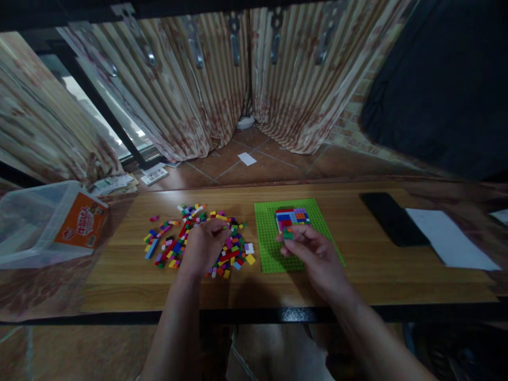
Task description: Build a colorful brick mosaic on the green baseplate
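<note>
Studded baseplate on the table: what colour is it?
The studded baseplate is lime green, seen in the head view.

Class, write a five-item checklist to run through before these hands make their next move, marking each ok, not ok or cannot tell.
1. Right hand grips the green brick: ok, between thumb and fingers.
2. Left hand is at the loose bricks: ok.
3. Left hand holds a brick: cannot tell, fingertips unclear.
4. Assembled bricks fully visible: not ok, right hand hides part.
5. Black slab clear of the green baseplate: ok, bare tabletop between.
</note>
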A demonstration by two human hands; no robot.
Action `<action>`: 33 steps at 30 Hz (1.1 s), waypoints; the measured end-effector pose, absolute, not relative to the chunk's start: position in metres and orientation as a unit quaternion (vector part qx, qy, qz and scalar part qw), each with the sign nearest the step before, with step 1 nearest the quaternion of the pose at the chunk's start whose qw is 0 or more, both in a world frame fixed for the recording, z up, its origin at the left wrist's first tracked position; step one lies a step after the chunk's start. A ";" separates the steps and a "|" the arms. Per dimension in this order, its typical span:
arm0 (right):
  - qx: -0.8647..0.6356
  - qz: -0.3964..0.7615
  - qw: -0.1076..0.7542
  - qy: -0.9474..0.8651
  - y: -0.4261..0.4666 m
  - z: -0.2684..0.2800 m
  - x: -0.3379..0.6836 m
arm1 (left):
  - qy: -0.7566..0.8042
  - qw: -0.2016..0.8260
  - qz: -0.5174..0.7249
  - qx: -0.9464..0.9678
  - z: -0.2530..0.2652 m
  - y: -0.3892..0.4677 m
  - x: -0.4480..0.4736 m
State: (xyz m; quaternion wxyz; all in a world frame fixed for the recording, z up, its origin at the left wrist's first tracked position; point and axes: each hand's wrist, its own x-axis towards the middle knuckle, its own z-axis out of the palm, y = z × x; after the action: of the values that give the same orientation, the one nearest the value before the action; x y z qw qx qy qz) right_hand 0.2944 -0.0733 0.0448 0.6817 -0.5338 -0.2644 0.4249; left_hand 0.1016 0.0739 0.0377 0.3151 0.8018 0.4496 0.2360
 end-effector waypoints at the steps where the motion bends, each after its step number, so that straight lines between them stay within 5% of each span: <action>1: -0.535 0.398 0.698 -0.259 -0.074 0.047 0.302 | 0.444 0.319 0.245 0.801 0.037 0.074 0.102; 8: -0.557 0.252 0.765 -0.203 -0.079 0.057 0.338 | 0.414 0.383 0.256 0.785 0.040 0.063 0.118; 33: -0.558 0.281 0.758 -0.187 -0.090 0.059 0.343 | 0.320 0.222 0.184 0.903 0.035 0.025 0.200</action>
State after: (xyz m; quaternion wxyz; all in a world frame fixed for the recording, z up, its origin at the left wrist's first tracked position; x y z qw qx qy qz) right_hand 0.3435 -0.0897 0.0591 0.7582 -0.5579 -0.1866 0.2812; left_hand 0.2000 0.0253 0.0350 0.2220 0.9026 0.3198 0.1838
